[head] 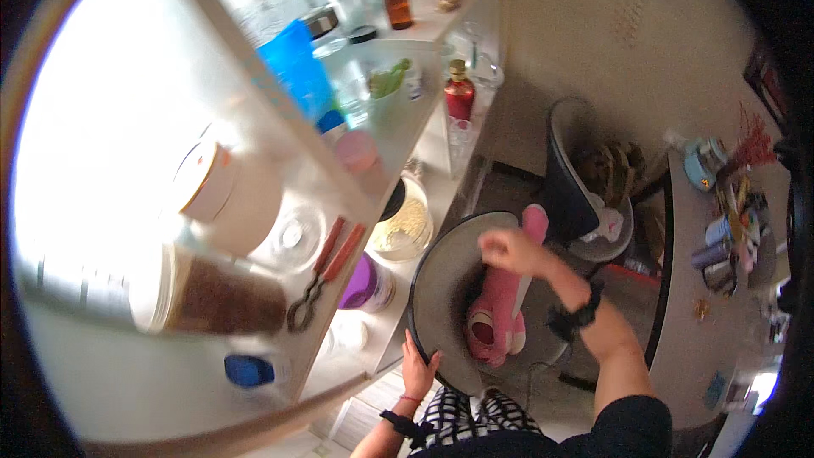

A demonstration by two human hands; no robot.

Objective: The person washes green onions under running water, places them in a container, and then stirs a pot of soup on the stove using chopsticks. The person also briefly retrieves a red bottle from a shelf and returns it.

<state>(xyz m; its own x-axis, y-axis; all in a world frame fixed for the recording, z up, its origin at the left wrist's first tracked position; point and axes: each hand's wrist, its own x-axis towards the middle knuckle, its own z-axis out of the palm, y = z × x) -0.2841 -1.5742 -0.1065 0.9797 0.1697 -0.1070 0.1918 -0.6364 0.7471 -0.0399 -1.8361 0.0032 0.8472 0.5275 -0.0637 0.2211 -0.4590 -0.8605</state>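
Note:
A grey upholstered chair with a curved back (pixel 445 267) stands just before me. My left hand (pixel 420 369) grips the dark rim of its back at the lower left. On the chair lies a long pink plush toy (pixel 502 305), its face towards me and its far end raised at the inner side of the backrest. Over the toy is my right hand (pixel 509 251), blurred, its fingers bent; whether it touches the toy or holds anything I cannot tell.
White shelves on the left carry a jar of brown contents (pixel 222 292), red-handled tongs (pixel 324 267) and a red bottle (pixel 459 92). Another grey chair (pixel 566 184) with things on it stands beyond. A cluttered table (pixel 687 343) curves along the right.

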